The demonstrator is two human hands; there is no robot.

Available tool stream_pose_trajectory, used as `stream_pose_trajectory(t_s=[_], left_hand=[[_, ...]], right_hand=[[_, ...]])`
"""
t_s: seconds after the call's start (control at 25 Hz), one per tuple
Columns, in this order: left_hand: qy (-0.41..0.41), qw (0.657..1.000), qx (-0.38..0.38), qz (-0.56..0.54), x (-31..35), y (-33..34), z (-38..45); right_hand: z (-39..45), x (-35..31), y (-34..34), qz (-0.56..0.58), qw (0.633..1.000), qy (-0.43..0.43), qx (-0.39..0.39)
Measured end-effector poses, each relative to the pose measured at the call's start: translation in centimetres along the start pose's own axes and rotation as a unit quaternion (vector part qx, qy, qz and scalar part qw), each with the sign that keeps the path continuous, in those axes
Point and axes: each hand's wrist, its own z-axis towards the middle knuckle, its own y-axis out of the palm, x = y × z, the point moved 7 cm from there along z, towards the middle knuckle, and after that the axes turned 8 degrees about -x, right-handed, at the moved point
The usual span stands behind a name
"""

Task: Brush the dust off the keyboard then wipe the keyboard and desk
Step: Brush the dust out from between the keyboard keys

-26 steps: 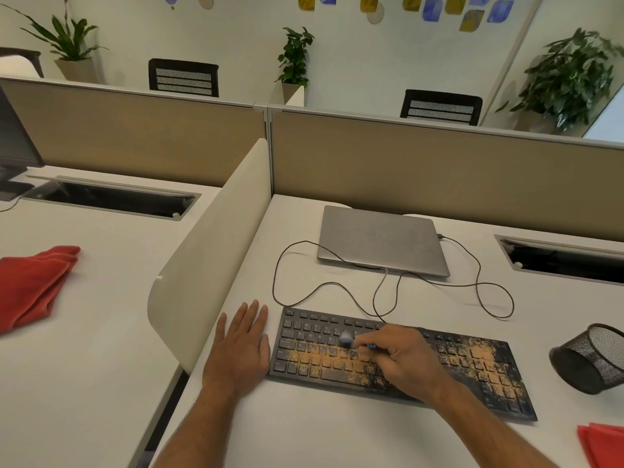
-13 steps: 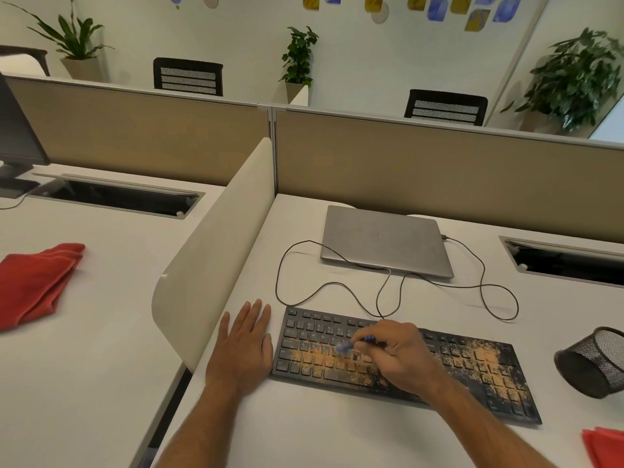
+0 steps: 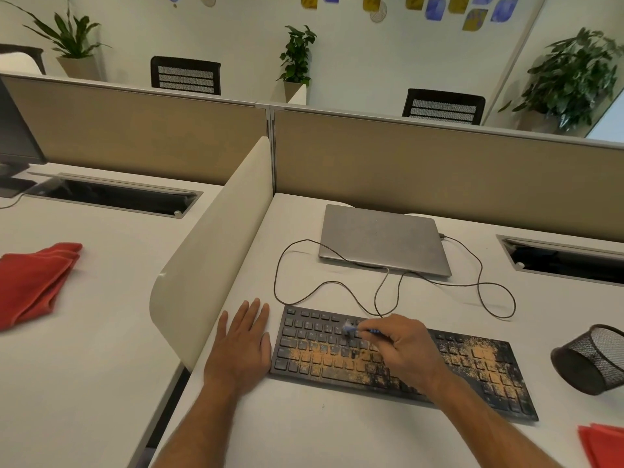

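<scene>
Presently right hand [image 3: 401,349] pinches slim blue brush [image 3: 358,331] over gritty, orange-dusted flat keyboard [image 3: 472,373].

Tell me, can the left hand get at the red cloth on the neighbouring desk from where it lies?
Probably not directly: the left hand lies flat beside the keyboard, and the cream divider stands between it and the red cloth. It would have to go over or around.

A: What is behind the desk's far edge?
B: Beige partition panels [image 3: 439,163], two mesh chairs [image 3: 443,106] behind.
A: And the wall?
B: White wall [image 3: 354,55] w/ coloured stickers [image 3: 435,8], potted plants [image 3: 297,59] along it.
</scene>
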Motion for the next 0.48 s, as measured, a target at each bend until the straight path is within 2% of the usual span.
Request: stream_pose_trajectory(t_s=[0.12,0.28,0.4,0.48], left_hand=[[0.001,1.0,0.0,-0.005,0.0,0.0,0.0],[0.004,1.0,0.006,-0.006,-0.1,0.1,0.1],[0.006,1.0,0.007,-0.009,-0.1,0.1,0.1],[0.006,1.0,0.01,-0.013,-0.1,0.1,0.1]], right_hand=[[-0.6,0.2,0.3,-0.014,0.999,-0.016,-0.038],[-1.4,1.4,-1.4,0.001,0.999,0.022,0.032],[-2.0,1.1,-0.4,-0.041,0.999,-0.014,-0.024],[-2.2,1.1,-0.4,-0.035,0.999,-0.021,-0.026]])
